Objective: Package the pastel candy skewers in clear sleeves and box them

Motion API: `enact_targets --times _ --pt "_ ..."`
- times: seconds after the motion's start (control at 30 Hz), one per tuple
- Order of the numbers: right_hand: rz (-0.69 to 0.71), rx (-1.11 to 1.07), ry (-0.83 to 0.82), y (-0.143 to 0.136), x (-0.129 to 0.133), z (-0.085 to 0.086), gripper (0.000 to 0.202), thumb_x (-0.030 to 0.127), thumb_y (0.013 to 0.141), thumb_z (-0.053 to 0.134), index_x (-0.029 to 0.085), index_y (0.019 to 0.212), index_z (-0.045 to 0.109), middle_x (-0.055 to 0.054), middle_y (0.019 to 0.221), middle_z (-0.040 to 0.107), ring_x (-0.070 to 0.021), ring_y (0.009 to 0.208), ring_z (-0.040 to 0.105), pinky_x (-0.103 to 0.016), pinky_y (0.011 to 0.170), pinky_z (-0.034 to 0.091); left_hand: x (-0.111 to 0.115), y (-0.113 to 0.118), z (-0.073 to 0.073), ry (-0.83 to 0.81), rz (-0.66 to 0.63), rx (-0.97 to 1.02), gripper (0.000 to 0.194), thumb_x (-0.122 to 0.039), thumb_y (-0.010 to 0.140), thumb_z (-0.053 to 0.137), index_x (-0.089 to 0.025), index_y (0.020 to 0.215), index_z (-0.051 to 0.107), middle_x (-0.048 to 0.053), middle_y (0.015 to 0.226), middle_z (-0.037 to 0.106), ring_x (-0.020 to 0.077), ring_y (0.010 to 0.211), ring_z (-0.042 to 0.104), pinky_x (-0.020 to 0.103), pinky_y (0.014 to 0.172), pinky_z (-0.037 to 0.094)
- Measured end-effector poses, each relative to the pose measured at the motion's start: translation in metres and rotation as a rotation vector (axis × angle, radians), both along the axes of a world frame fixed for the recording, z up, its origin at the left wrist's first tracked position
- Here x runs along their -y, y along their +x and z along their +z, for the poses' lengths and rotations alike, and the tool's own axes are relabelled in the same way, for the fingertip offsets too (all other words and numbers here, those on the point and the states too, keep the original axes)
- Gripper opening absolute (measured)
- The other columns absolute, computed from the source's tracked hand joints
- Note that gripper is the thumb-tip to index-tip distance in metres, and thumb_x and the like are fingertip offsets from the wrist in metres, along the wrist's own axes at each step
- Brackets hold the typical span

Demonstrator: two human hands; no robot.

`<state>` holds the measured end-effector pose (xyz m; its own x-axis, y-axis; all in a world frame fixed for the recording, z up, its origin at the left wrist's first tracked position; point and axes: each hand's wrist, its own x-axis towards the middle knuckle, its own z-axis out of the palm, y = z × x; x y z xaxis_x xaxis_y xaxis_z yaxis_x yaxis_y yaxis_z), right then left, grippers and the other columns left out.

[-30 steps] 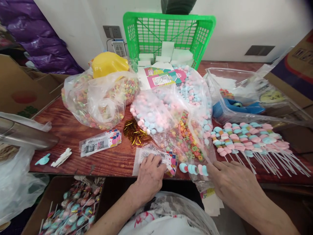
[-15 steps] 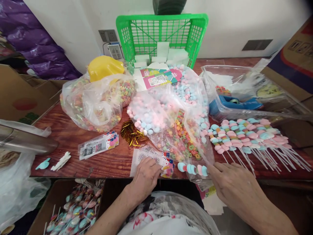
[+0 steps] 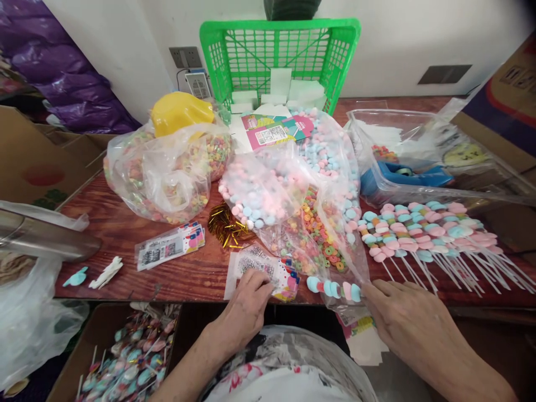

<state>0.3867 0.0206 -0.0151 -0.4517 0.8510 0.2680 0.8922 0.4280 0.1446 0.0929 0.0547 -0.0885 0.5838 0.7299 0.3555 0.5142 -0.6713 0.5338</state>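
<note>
My right hand [image 3: 408,318] grips a marshmallow skewer [image 3: 332,288] by its stick end, the blue and pink candies pointing left along the table's front edge. The stick itself is hidden by my fingers. My left hand [image 3: 247,304] rests on a small stack of printed clear plastic bags [image 3: 288,278], its fingers bent and pressed together at the lower edge; the fingertips are partly hidden. Just beyond the skewer lie ring-shaped candies [image 3: 324,234] in an open plastic bag, with pink and blue marshmallows [image 3: 255,195] behind them. Gold twist ties [image 3: 226,226] lie beyond my left hand.
Finished-looking marshmallow skewers [image 3: 431,229] lie in rows at right, below a clear bin [image 3: 377,187]. A green basket [image 3: 280,25] stands at the back. At left are another bag stack [image 3: 167,250], a metal flask [image 3: 50,237] and, below, a box of wrapped skewers [image 3: 134,354].
The view has shifted slightly. Both hands stay in nearly the same places, the right still holding the skewer and the left still at the plastic bags.
</note>
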Motion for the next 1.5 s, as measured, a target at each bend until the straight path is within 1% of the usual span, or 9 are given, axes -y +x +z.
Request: enact_targets --times 0.17,0.3,0.43,0.57,0.7,0.97,1.23,1.37,1.5 --pt "0.037 -0.063 0.028 0.002 0.004 -0.001 0.025 0.005 0.081 0.039 0.021 0.066 0.052 0.001 0.055 0.054 -0.0175 0.048 0.051 -0.031 0.056 0.027 -0.006 0.004 -0.001 0.091 0.070 0.094 0.018 -0.005 0.088 0.048 -0.015 0.080 0.060 0.005 0.075 0.055 0.0173 0.075 0.046 0.032 0.065 0.041" --pt "-0.004 -0.146 0.096 0.010 0.012 -0.005 0.022 0.015 0.090 0.041 0.019 0.083 0.061 -0.002 0.067 0.063 -0.0180 0.060 0.058 -0.031 0.062 0.034 -0.015 0.006 -0.007 0.113 0.172 0.079 0.017 -0.012 0.089 0.054 -0.016 0.074 0.062 0.004 0.069 0.054 0.0170 0.071 0.047 0.030 0.062 0.039" --pt "-0.087 -0.311 0.192 0.017 0.018 -0.015 0.012 0.021 0.092 0.051 0.018 0.091 0.063 -0.004 0.080 0.069 -0.0178 0.071 0.062 -0.030 0.071 0.042 -0.018 0.002 -0.008 0.020 0.132 0.011 0.012 -0.018 0.090 0.055 -0.017 0.084 0.065 0.004 0.075 0.062 0.0169 0.073 0.051 0.030 0.066 0.043" --pt "-0.060 -0.439 0.205 0.011 0.019 -0.026 0.007 0.018 0.088 0.058 0.017 0.094 0.063 -0.004 0.079 0.069 -0.0163 0.070 0.063 -0.029 0.071 0.045 -0.016 -0.005 -0.008 -0.026 0.116 0.059 0.015 -0.014 0.091 0.051 -0.017 0.095 0.066 0.006 0.084 0.067 0.0168 0.078 0.054 0.030 0.071 0.046" --pt "-0.050 -0.532 0.147 0.000 0.018 -0.031 0.007 0.019 0.088 0.058 0.019 0.092 0.063 -0.003 0.080 0.069 -0.0160 0.070 0.064 -0.029 0.070 0.047 -0.017 -0.005 -0.008 -0.051 0.162 0.115 0.017 -0.017 0.090 0.054 -0.017 0.080 0.067 0.004 0.071 0.063 0.0156 0.071 0.055 0.028 0.065 0.045" --pt "-0.015 -0.718 0.073 -0.002 0.022 -0.027 0.013 0.014 0.084 0.060 0.022 0.094 0.064 -0.001 0.078 0.070 -0.0155 0.070 0.066 -0.027 0.067 0.051 -0.025 -0.001 0.001 -0.352 0.314 0.156 0.012 -0.013 0.075 0.068 -0.015 0.065 0.063 -0.001 0.065 0.060 0.0121 0.064 0.054 0.023 0.061 0.041" --pt "0.075 -0.817 -0.116 -0.005 0.026 -0.042 0.013 0.011 0.085 0.058 0.022 0.092 0.061 -0.001 0.073 0.068 -0.0139 0.062 0.064 -0.022 0.056 0.049 -0.034 -0.005 0.004 -0.505 0.270 0.154 0.008 -0.019 0.076 0.069 -0.015 0.069 0.068 -0.001 0.065 0.064 0.0118 0.062 0.054 0.022 0.060 0.039" --pt "0.068 -0.802 -0.110 -0.007 0.023 -0.050 0.011 0.012 0.086 0.057 0.021 0.091 0.062 -0.002 0.075 0.068 -0.0128 0.062 0.063 -0.022 0.057 0.048 -0.035 -0.006 0.004 -0.492 0.231 0.131 0.008 -0.019 0.077 0.068 -0.015 0.070 0.070 0.000 0.067 0.065 0.0122 0.063 0.055 0.023 0.062 0.039" --pt "0.082 -0.674 0.002 -0.008 0.018 -0.051 0.012 0.011 0.086 0.056 0.019 0.091 0.063 -0.003 0.077 0.068 -0.0137 0.067 0.063 -0.026 0.065 0.048 -0.035 -0.008 0.005 -0.467 0.180 0.122 0.012 -0.021 0.079 0.066 -0.016 0.070 0.070 0.000 0.065 0.064 0.0127 0.063 0.056 0.023 0.062 0.040"
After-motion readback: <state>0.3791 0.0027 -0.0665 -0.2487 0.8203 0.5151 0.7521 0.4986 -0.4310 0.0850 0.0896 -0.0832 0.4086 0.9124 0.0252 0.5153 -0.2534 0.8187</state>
